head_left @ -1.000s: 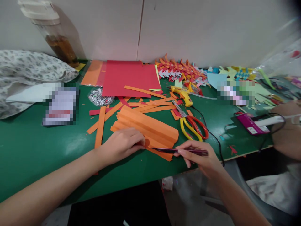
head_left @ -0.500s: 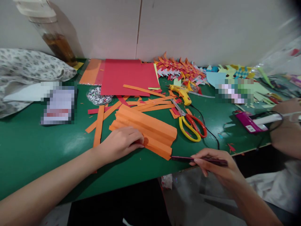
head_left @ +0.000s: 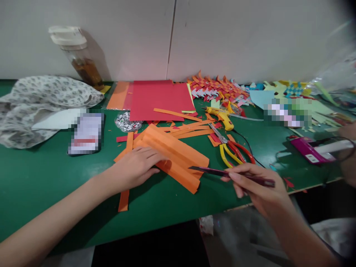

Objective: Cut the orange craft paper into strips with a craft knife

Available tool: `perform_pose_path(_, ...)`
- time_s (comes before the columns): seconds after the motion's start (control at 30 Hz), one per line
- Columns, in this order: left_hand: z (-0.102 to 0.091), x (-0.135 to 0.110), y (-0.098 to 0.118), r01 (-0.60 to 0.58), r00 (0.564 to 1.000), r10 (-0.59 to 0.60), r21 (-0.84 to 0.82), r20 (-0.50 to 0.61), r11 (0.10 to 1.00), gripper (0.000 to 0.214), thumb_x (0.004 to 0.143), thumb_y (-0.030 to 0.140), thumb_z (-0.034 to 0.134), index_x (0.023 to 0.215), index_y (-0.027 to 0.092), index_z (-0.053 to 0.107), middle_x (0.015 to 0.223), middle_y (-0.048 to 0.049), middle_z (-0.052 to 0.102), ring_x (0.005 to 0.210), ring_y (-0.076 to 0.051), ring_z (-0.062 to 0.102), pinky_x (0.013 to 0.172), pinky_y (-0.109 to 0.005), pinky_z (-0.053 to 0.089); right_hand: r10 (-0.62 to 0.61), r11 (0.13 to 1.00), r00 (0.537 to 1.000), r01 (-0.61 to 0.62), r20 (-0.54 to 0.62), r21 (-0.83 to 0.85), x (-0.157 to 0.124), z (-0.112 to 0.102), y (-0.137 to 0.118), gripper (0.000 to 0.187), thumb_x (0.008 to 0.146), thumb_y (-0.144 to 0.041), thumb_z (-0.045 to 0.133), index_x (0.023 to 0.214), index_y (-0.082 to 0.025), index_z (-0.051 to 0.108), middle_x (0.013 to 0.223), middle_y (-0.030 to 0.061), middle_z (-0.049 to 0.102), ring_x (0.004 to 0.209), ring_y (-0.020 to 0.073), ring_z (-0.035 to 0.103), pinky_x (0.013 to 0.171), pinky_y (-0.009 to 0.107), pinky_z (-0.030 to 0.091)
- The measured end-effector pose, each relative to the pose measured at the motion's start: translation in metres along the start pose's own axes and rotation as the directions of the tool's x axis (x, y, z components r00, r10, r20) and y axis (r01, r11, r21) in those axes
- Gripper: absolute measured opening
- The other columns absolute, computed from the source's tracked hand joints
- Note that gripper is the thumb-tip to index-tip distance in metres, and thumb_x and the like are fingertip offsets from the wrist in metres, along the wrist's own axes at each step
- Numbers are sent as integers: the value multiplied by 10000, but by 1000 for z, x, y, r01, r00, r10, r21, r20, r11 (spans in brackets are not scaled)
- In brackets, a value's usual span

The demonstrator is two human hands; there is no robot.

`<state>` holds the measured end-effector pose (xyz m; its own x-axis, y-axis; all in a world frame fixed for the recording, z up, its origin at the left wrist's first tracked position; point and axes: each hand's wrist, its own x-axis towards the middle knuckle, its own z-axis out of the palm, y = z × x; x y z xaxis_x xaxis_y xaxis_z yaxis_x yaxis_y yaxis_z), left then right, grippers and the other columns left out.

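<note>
A creased sheet of orange paper (head_left: 178, 157) lies on the green table with its folds running lengthwise. My left hand (head_left: 136, 167) rests over its left end, fingers curved onto the sheet and thumb by the near edge. My right hand (head_left: 253, 185) grips a dark maroon utility knife (head_left: 222, 172), its blade pointing left. The blade's tip is over the right part of the sheet; whether it touches I cannot tell. Loose orange strips (head_left: 124, 200) lie beside and behind the sheet. Scissors (head_left: 225, 142) with yellow and red handles lie to its right.
Red card sheets (head_left: 161, 100) and a bag of googly eyes (head_left: 128, 121) lie behind. A yellow glue gun (head_left: 222, 116) trails a cord. A phone (head_left: 86, 133), a drink bottle (head_left: 83, 63) and patterned cloth (head_left: 55, 92) are left. A purple power strip (head_left: 310, 150) lies right, near another person's arm.
The knife tip has moved from the sheet's near right corner to above its surface. My left thumb has drawn apart from the fingers. The view has shifted, moving the scene right and down.
</note>
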<state>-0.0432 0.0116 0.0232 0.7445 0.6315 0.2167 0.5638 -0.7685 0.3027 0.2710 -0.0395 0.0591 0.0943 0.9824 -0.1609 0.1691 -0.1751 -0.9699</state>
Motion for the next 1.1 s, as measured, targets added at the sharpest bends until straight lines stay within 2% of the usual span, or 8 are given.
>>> perform_pose_path(0.13,4,2,4,60,998,-60,-75,-1,995,150,921,138,511,1052,175,575,937,-44,693,852,-196,659,718,-292,506,-22,999,994,27,111,-45,10,26,6,267,702,-440,787,743,-182,730,600,49,708,400,105,530,414,245,403)
perform_pose_path(0.3,8,9,13,61,998,-57,-140,36,988,145,941,152,494,1044,191,589,960,-34,695,879,-186,660,752,-290,502,-15,998,971,30,238,-60,19,31,13,265,719,-441,772,734,-181,725,399,-18,555,523,182,646,536,272,476)
perform_pose_path(0.47,2,3,-2,106,994,-107,-105,1,989,180,895,242,614,1067,193,595,990,-41,699,886,-195,653,741,-280,485,21,997,975,-6,220,-73,21,20,18,284,687,-449,792,728,-174,731,562,40,689,429,133,571,463,263,421)
perform_pose_path(0.6,-5,-6,-17,139,990,-134,-148,45,979,73,910,275,603,915,209,632,915,3,694,861,-168,640,719,-255,454,36,997,981,-22,191,-79,21,9,19,288,666,-461,806,697,-184,734,405,4,576,551,201,662,539,274,466)
perform_pose_path(0.7,-5,-9,-23,181,984,-174,-269,48,946,68,886,281,638,897,214,636,916,16,691,885,-152,632,737,-235,449,25,996,982,-8,185,-93,26,10,14,287,665,-455,806,709,-179,742,474,27,634,490,168,622,496,266,454)
perform_pose_path(0.87,-1,-9,-24,240,970,-238,-372,54,896,95,855,289,669,837,202,637,843,17,681,815,-139,622,664,-219,434,-14,997,960,33,280,-63,44,40,1,291,665,-443,805,745,-169,748,588,61,709,423,126,570,421,246,429)
perform_pose_path(1.0,0,-8,-24,274,959,-279,-411,51,869,116,837,294,685,826,189,637,818,7,667,764,-130,608,626,-213,430,46,998,924,-27,379,-55,58,66,-3,293,649,-435,811,736,-165,740,685,82,751,395,101,548,418,245,442)
perform_pose_path(1.1,2,-8,-24,298,951,-301,-429,62,853,127,819,290,702,817,182,635,794,8,659,740,-126,604,613,-208,433,65,998,900,-47,430,-53,65,73,-3,274,648,-415,816,727,-165,737,680,77,754,382,83,531,435,238,446)
